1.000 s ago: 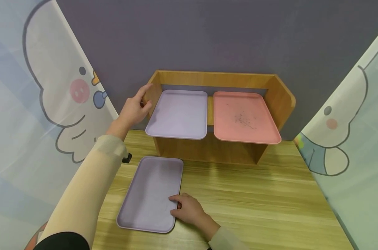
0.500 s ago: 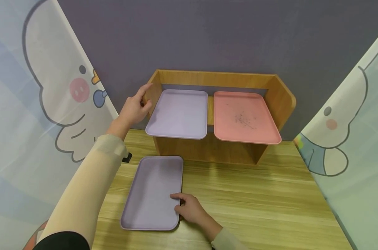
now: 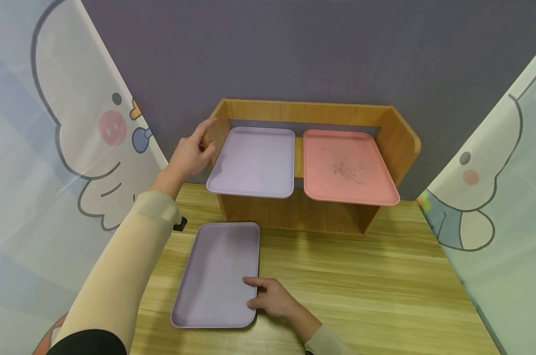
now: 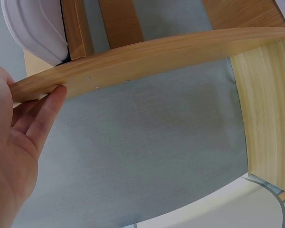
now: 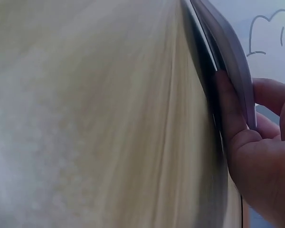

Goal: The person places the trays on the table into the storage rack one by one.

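Note:
My left hand (image 3: 189, 157) grips the left side panel of a small wooden shelf (image 3: 305, 112). In the left wrist view its fingers bend round the edge of that side panel (image 4: 156, 59). Lower down, my right hand (image 3: 274, 299) pinches the right rim of a purple tray (image 3: 212, 276) in front of the shelf. Seen from the right wrist, one digit is under the tray's edge (image 5: 238, 66) and other fingers are on its far side. On the shelf top, a lavender tray (image 3: 253, 162) lies left of a pink tray (image 3: 343, 153) with a dark twig-like print.
The shelf stands against a grey back panel (image 3: 303, 54) on a wood-grain table (image 3: 352, 291). Cartoon-printed curtains (image 3: 82, 128) hang at both sides. Both upper trays jut past the shelf's front, above its open lower compartment (image 3: 294, 212).
The purple tray's near end has swung slightly to the right, straightening it a little. My right hand has moved slightly right with its rim. My left hand stays on the shelf.

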`<state>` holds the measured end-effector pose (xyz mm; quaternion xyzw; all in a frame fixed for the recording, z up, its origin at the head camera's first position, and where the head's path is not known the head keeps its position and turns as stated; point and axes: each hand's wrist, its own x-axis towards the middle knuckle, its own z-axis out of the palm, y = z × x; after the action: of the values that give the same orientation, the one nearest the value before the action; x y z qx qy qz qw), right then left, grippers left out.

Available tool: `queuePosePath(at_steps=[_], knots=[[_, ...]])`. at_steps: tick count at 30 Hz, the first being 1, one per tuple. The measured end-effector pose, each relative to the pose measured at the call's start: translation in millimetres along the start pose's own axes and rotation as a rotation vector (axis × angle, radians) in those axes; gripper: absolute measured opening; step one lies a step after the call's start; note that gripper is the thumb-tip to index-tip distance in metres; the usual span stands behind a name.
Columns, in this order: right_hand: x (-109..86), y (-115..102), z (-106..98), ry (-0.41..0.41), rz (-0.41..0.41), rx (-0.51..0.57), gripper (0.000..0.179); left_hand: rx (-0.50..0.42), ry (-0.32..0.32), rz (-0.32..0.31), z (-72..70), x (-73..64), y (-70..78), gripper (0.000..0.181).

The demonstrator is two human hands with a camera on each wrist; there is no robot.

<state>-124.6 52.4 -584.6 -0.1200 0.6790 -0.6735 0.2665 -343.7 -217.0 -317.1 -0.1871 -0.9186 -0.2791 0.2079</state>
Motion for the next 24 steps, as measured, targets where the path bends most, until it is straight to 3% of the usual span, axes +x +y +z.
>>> queuePosePath(at_steps=[8, 17, 24], knots=[[-10.4, -0.1, -9.7, -0.03, 0.053, 0.128, 0.069, 0.004, 0.001, 0.002, 0.0, -1.2, 0.5, 0.064], [-30.6, 0.4, -26.7, -0.029, 0.034, 0.172, 0.07, 0.012, 0.006, 0.017, 0.9, 0.7, 0.7, 0.063], [-51.3, -1.6, -46.8, -0.007, 0.05, 0.199, 0.072, 0.002, 0.003, -0.006, 0.9, 1.3, -1.9, 0.065]])
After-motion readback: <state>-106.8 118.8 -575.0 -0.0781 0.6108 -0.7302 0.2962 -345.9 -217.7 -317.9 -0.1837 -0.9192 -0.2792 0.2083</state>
